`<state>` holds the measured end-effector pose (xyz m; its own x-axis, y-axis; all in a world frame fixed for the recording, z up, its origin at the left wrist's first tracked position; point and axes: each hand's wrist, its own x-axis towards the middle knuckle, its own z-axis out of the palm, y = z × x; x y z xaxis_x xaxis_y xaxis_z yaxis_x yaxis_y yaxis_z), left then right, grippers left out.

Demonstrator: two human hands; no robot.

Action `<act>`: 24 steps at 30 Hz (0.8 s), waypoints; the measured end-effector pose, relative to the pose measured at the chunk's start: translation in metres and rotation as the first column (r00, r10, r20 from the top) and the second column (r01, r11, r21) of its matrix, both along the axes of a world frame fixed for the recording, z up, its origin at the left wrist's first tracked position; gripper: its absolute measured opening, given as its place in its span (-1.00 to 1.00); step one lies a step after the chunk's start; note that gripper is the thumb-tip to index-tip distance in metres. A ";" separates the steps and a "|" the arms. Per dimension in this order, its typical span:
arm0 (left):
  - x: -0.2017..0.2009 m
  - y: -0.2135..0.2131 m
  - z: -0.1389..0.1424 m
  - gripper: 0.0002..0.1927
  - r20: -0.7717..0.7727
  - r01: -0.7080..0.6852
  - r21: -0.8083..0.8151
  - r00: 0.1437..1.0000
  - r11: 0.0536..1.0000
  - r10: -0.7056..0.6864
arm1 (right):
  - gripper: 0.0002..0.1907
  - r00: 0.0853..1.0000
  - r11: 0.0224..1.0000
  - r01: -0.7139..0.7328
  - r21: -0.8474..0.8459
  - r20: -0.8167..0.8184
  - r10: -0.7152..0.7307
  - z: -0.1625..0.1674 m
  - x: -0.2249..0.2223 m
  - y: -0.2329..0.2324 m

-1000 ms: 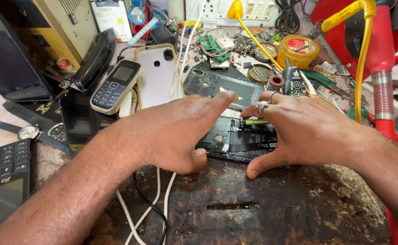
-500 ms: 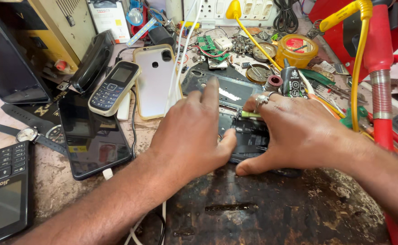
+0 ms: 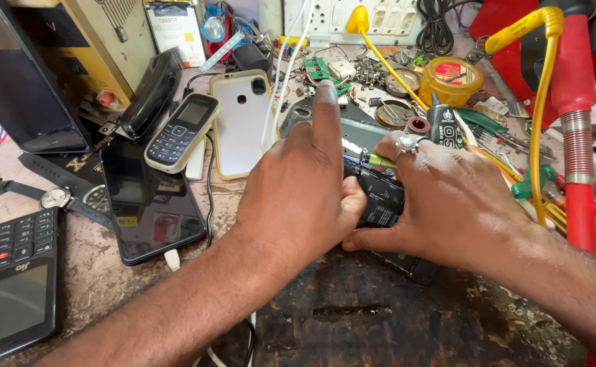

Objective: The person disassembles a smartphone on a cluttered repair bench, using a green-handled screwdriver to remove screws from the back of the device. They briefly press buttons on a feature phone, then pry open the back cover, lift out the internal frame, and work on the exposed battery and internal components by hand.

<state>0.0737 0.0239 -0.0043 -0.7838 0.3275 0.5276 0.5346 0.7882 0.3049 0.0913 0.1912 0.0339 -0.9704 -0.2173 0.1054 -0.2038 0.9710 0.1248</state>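
A black opened phone [image 3: 384, 201] lies on the dark worn mat [image 3: 379, 319], mostly covered by both hands. My left hand [image 3: 301, 194] rests on its left side, thumb pressed on the phone body and index finger stretched straight out toward the back. My right hand [image 3: 451, 200], a ring on one finger, grips the phone's right side and pinches a thin green-handled screwdriver [image 3: 381, 161] whose tip points left over the phone's top. The tip itself is hidden beside my left hand.
To the left lie a black smartphone [image 3: 150, 200], a small keypad phone [image 3: 179, 130], a pale phone back cover [image 3: 238, 126], a second keypad phone [image 3: 18, 282] and a wristwatch [image 3: 57, 198]. At the back are circuit parts and a yellow tin [image 3: 451, 80]; a red stand [image 3: 578, 136] stands right.
Both hands drew together over the phone. My left hand shifted right, its thumb settled on the phone and its index finger straightened. The right hand brought the screwdriver onto the phone's top.
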 end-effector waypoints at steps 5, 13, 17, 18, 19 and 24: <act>0.006 0.005 0.000 -0.01 -0.046 -0.023 -0.062 0.999 0.998 0.020 | 0.26 0.999 0.999 0.029 -0.024 0.027 -0.029 -0.004 0.001 0.002; 0.007 0.009 -0.004 -0.02 -0.089 -0.014 -0.096 0.996 0.995 0.006 | 0.24 0.987 0.996 0.083 -0.018 0.138 -0.080 0.000 0.001 -0.001; 0.007 0.009 -0.006 -0.03 -0.068 -0.014 -0.108 0.998 0.994 0.007 | 0.21 0.986 0.996 0.077 -0.049 0.154 -0.069 -0.002 0.001 0.001; 0.007 0.009 -0.006 -0.02 -0.082 -0.013 -0.112 0.997 0.994 0.004 | 0.22 0.986 0.995 0.073 -0.064 0.153 -0.062 -0.003 0.001 0.003; 0.007 0.009 -0.006 -0.01 -0.094 -0.013 -0.116 0.996 0.993 0.002 | 0.20 0.989 0.995 0.053 -0.087 0.139 -0.040 -0.004 0.000 0.004; 0.008 0.009 -0.006 0.06 -0.084 0.024 -0.131 0.996 0.991 -0.035 | 0.26 0.993 0.991 -0.024 -0.130 0.109 0.038 -0.009 -0.005 0.008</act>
<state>0.0822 0.0329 -0.0099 -0.7259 0.4202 0.5444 0.5783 0.8014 0.1526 0.0865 0.1991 0.0254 -0.9706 -0.2392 0.0266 -0.2398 0.9705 -0.0249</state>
